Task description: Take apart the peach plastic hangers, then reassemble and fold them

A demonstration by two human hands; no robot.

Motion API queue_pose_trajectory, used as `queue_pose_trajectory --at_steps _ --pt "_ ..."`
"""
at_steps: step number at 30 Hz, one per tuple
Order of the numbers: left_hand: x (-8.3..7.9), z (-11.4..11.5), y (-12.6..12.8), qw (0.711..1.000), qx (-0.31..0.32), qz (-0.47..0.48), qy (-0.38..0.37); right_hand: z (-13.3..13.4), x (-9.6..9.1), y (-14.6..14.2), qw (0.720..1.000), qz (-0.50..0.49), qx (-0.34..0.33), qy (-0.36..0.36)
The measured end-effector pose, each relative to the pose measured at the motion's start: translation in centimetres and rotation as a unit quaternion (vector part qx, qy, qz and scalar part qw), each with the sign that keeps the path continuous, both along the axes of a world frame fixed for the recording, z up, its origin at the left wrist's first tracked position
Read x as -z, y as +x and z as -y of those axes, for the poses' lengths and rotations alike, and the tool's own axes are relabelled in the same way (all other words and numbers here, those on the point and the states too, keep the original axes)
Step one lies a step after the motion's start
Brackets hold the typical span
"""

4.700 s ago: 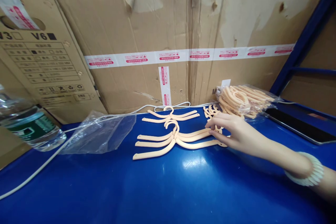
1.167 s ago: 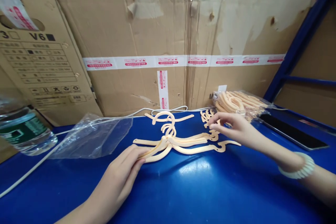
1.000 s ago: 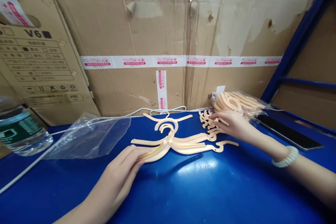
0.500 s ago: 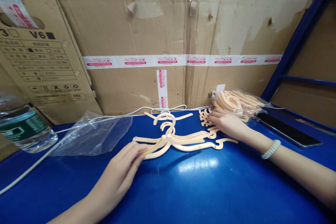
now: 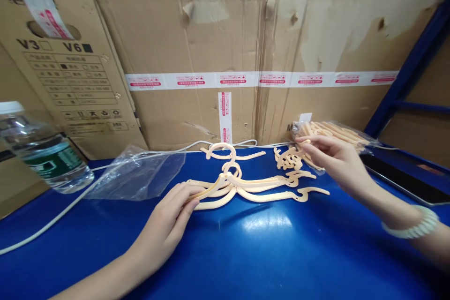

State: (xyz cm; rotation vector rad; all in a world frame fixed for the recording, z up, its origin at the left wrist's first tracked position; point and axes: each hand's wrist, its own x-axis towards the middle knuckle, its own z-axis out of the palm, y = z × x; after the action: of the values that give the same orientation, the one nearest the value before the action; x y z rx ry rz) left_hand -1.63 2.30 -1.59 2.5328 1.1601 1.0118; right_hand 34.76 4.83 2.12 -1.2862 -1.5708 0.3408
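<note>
Several cream plastic hangers [image 5: 246, 186] lie fanned out on the blue table [image 5: 267, 253]. My left hand [image 5: 168, 218] pinches the left ends of the stacked hangers, fingers closed on them. My right hand [image 5: 332, 159] is raised a little above the table and pinches a small cream clip piece between thumb and fingers. It hovers just right of a small pile of clip pieces [image 5: 287, 159] and in front of a clear bag of hangers [image 5: 333, 133]. One more hanger [image 5: 228, 152] lies apart near the cardboard.
Large cardboard boxes [image 5: 218, 47] wall off the back. An empty clear plastic bag [image 5: 137, 176] lies at left, a water bottle [image 5: 42, 152] beyond it, and a white cable [image 5: 52, 220] runs along the table. A dark tablet [image 5: 404, 178] lies at right by the blue frame.
My right hand has lifted off the pile of clip pieces with one small piece pinched. My left hand has stayed on the hanger ends. The view has shifted slightly.
</note>
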Motion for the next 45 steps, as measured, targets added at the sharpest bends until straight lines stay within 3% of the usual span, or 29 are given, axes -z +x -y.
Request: queue_pose_trajectory --at_steps 4,11,16,22,31,40,45 --pt "0.1 0.1 0.0 1.000 -0.015 0.008 -0.006 1.5 -0.4 -1.9 0.984 -0.139 -0.078 -0.077" --pt "0.0 0.1 0.0 1.000 -0.018 0.010 0.002 1.6 0.7 -2.9 0.910 -0.332 -0.145 -0.204" --pt "0.1 0.0 -0.1 1.000 -0.012 0.005 0.010 1.0 1.8 -2.8 0.903 -0.334 -0.140 -0.231" --pt "0.2 0.0 -0.1 1.000 -0.003 0.019 0.015 0.9 2.2 -2.8 0.871 -0.335 -0.199 -0.300" --pt "0.1 0.1 0.1 0.999 -0.003 0.024 0.026 0.9 1.9 -2.6 0.868 -0.273 -0.214 -0.355" --pt "0.8 0.0 -0.3 0.998 0.024 0.011 0.053 1.1 1.8 -2.6 0.806 -0.316 -0.262 -0.427" --pt "0.9 0.1 -0.2 0.998 0.040 0.008 0.048 1.2 1.8 -2.9 0.821 -0.310 -0.267 -0.398"
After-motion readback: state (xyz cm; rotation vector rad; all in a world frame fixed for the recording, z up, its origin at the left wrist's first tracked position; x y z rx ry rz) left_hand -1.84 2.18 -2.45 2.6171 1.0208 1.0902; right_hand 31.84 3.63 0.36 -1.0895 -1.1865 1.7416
